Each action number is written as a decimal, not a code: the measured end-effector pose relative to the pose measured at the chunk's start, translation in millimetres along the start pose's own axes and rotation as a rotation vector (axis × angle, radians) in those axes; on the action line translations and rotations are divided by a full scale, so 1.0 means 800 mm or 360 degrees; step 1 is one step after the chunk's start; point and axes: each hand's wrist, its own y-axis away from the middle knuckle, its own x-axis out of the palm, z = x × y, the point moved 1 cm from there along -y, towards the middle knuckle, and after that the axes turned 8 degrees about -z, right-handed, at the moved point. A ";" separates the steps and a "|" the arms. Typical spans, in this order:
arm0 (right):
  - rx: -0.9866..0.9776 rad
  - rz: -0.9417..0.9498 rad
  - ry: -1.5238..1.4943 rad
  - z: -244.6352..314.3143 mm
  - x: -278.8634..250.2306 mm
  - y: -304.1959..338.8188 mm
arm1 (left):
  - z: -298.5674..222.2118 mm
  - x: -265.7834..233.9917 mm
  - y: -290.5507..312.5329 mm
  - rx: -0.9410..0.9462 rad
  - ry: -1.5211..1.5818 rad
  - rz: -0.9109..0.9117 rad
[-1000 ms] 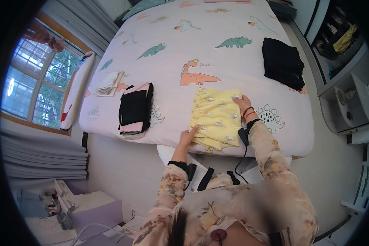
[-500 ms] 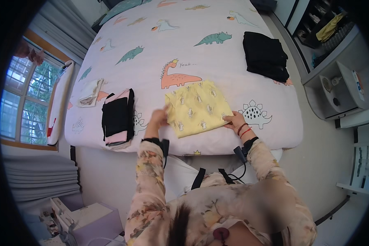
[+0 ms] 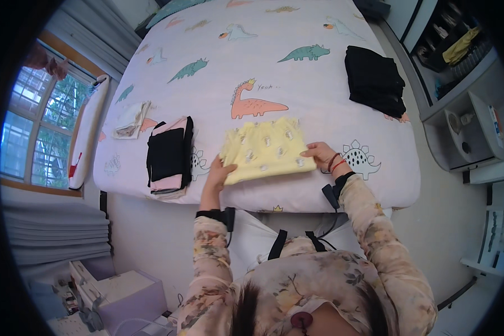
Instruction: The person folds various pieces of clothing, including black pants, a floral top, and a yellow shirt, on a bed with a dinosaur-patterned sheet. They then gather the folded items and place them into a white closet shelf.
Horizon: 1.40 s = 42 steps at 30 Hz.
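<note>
A folded yellow garment (image 3: 268, 154) with small printed figures hangs between my two hands at the near edge of the bed. Its far edge looks gathered; its exact kind is not plain. My left hand (image 3: 218, 172) pinches the near left corner, thumb on top. On the right side, my right hand (image 3: 319, 155) grips the other near corner, with red bands round that wrist. Left of the garment lies a stack of folded black and pink clothes (image 3: 168, 157). Behind that stack is a small white folded cloth (image 3: 131, 120).
The bed (image 3: 207, 89) has a pale pink dinosaur-print cover. Folded black clothes (image 3: 375, 81) lie at its right side. A window (image 3: 45, 129) is on the left, grey shelves (image 3: 464, 134) on the right, and a white and lilac cabinet (image 3: 126, 294) at the lower left.
My left hand has moved down to the garment's near left corner and closed on it. The garment's near edge has come up, and its body now looks shorter and blurred by motion.
</note>
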 end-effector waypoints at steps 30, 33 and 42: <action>-0.1680 -0.1525 0.2053 0.184 -0.015 -0.100 | -0.067 -0.126 -0.002 0.1023 -0.1103 -0.0909; -0.1540 -0.2042 0.2635 0.253 -0.108 -0.056 | -0.016 -0.111 0.055 0.0944 -0.1054 -0.0837; -0.0588 -0.2165 0.2382 0.282 -0.173 -0.052 | 0.062 -0.025 0.135 0.0371 -0.0514 -0.0799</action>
